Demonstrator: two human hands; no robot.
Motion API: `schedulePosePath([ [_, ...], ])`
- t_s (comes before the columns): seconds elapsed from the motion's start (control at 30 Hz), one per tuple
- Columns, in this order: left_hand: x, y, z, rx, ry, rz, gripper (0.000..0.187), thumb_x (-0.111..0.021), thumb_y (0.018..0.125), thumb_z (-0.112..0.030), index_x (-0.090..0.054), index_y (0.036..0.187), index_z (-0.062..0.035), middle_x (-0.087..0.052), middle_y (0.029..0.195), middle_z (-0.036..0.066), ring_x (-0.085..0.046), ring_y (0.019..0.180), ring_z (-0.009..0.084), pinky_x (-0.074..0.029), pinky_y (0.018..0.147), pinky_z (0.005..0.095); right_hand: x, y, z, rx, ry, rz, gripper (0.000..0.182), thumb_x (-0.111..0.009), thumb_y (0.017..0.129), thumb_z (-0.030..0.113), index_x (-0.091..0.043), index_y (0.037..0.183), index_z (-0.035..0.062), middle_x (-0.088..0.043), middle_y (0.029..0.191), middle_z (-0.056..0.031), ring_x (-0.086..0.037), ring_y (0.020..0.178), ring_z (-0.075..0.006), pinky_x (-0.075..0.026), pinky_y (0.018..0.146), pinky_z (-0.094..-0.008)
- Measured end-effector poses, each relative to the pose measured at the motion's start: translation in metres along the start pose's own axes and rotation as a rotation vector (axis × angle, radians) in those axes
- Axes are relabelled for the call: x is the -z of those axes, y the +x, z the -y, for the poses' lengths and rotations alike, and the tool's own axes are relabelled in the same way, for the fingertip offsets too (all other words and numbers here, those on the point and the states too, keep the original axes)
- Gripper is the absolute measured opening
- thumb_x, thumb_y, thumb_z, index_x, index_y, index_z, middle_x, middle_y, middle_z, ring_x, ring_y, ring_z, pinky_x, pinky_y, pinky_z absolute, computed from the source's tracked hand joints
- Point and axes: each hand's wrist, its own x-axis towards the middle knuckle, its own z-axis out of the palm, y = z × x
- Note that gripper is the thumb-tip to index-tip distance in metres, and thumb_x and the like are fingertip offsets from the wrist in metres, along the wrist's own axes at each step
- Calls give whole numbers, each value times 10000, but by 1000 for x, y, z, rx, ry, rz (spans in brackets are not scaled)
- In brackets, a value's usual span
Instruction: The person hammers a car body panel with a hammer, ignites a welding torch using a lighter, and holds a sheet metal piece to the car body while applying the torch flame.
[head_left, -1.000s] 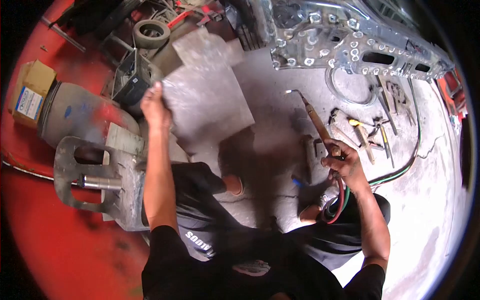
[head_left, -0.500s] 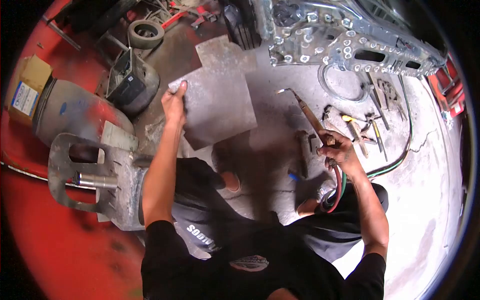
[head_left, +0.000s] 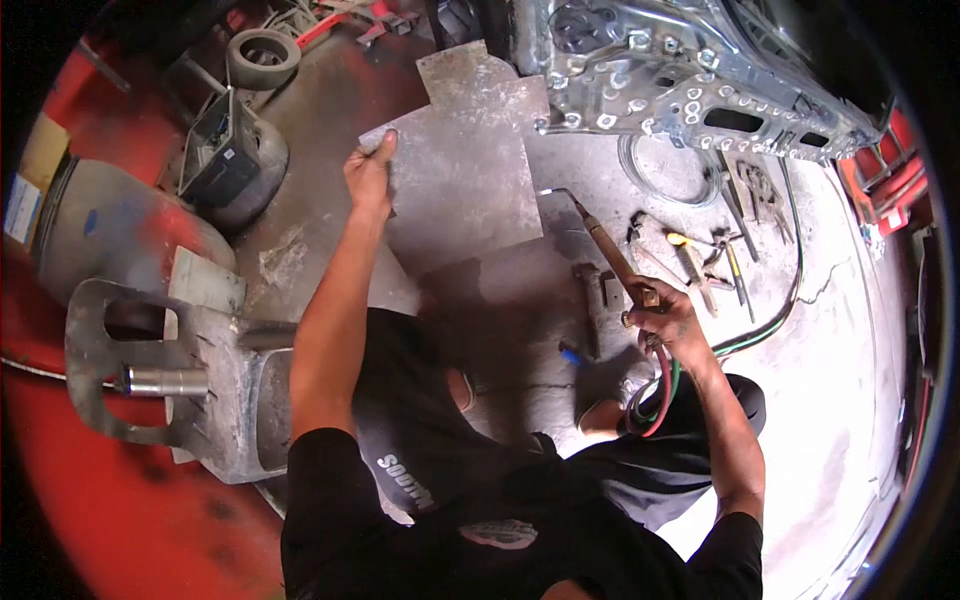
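Note:
My left hand grips the left edge of a flat grey metal sheet, thumb on top. The sheet has a cut, stepped outline and is held up above the floor. In my right hand is a gas torch with a long, thin bent tip. That tip points up and left, close to the sheet's right edge, with a small bright spot at its end. Red and green hoses run from the torch's back end past my wrist.
A car body panel with many round marks stands at the upper right. Wire coil, brush and other tools lie on the floor. At the left are a metal stand, a black crate, a cylinder and a tyre.
My left hand has moved the metal sheet up and to the right. The torch has shifted slightly left and down, so its tip is nearer the sheet's edge. The view has also shifted.

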Motion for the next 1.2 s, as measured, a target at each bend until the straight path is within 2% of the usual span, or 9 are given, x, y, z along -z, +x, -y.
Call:
schedulePosePath([
  [0.23,-2,9,2,-31,42,-44,161,-821,829,-120,-677,881,-70,-692,880,4,-598,784,101,-473,741,277,-5,11,3,-11,-23,28,481,-688,859,11,-573,1324,54,-640,796,-50,-589,537,-105,-461,445,-248],
  [0.43,14,30,12,-48,-33,20,186,-812,835,-110,-656,918,-51,-699,895,38,-628,798,130,-498,740,286,-2,8,8,-27,-10,31,480,-680,856,6,-574,1322,57,-636,754,-33,-587,539,-98,-457,446,-245],
  [0.53,7,28,6,-37,-31,17,190,-811,837,-110,-652,919,-47,-693,888,46,-625,791,138,-501,736,294,0,7,9,-44,-5,12,480,-711,838,12,-578,1298,27,-630,758,-22,-586,533,-91,-462,487,-238],
  [0.63,8,30,10,-28,1,-8,191,-812,836,-113,-652,917,-49,-688,885,46,-621,787,140,-501,737,295,3,6,3,-30,-50,7,480,-681,856,12,-571,1321,54,-638,738,-34,-587,538,-96,-458,445,-247],
  [1.03,-8,34,28,-120,115,-25,207,-825,836,-161,-656,890,-55,-675,856,7,-572,740,97,-470,683,258,7,1,0,1,-36,6,490,-679,864,-5,-565,1335,64,-646,745,-30,-584,536,-84,-466,460,-235],
  [1.2,-15,29,19,-127,68,20,157,-797,858,-129,-665,887,-48,-688,871,20,-600,762,107,-492,700,271,7,-1,6,-58,-2,-4,497,-685,856,-1,-563,1334,58,-643,739,-31,-586,533,-90,-470,453,-239],
])
